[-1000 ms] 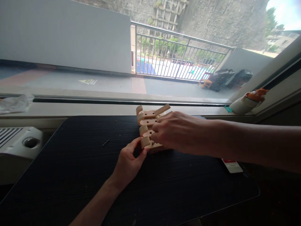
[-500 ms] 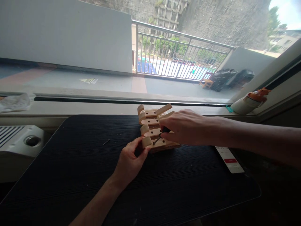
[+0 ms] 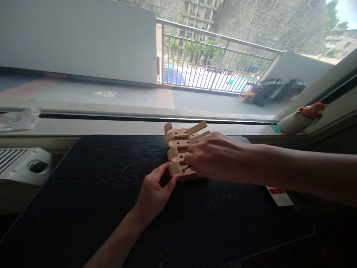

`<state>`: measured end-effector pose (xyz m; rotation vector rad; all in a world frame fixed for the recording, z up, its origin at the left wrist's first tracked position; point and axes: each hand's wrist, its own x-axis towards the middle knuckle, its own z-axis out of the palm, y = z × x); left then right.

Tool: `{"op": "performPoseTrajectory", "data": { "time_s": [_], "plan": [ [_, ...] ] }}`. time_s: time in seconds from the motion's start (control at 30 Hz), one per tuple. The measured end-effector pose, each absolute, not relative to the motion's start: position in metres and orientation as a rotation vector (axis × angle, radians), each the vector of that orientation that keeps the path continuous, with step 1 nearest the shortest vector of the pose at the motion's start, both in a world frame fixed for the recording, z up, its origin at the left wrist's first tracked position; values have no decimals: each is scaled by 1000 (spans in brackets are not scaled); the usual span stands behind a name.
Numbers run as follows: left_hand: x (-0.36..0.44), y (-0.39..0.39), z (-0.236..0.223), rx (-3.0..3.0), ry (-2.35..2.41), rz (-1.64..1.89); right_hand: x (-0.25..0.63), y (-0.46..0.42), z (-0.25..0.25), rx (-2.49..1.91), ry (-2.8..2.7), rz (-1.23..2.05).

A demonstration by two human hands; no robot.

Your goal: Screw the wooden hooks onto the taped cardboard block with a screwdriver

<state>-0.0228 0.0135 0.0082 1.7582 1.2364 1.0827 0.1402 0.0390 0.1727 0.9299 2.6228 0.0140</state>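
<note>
Several pale wooden hook-shaped pieces (image 3: 178, 143) with dark holes lie in a row at the far edge of the black table. My left hand (image 3: 153, 190) pinches the curled end of the nearest wooden hook (image 3: 175, 169) between thumb and fingers. Wrapped round a screwdriver, my right hand (image 3: 214, 156) is just above the same piece. Only the screwdriver's dark shaft (image 3: 187, 168) shows now, its tip at a hole close to the curled end; the hand hides the handle and the right side of the hooks.
A small dark screw-like piece (image 3: 126, 168) lies left of the hooks on the black table (image 3: 92, 208). Partly under my right forearm is a phone (image 3: 282, 197). A bottle (image 3: 295, 121) leans on the windowsill, with crumpled plastic (image 3: 18, 119) at its left end.
My right hand has turned about the screwdriver and come lower, so the black handle is hidden. The left hand keeps its hold. The view has shifted slightly.
</note>
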Motion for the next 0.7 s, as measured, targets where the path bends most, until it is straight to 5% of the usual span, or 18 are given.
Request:
{"op": "performPoseTrajectory", "data": {
  "time_s": [0.2, 0.7],
  "plan": [
    [-24, 14, 5, 1777, 1248, 1070, 145, 44, 172, 1393, 2424, -90],
    [-22, 13, 7, 1748, 1241, 1089, 143, 39, 171, 756, 2696, 114]
  ]
}}
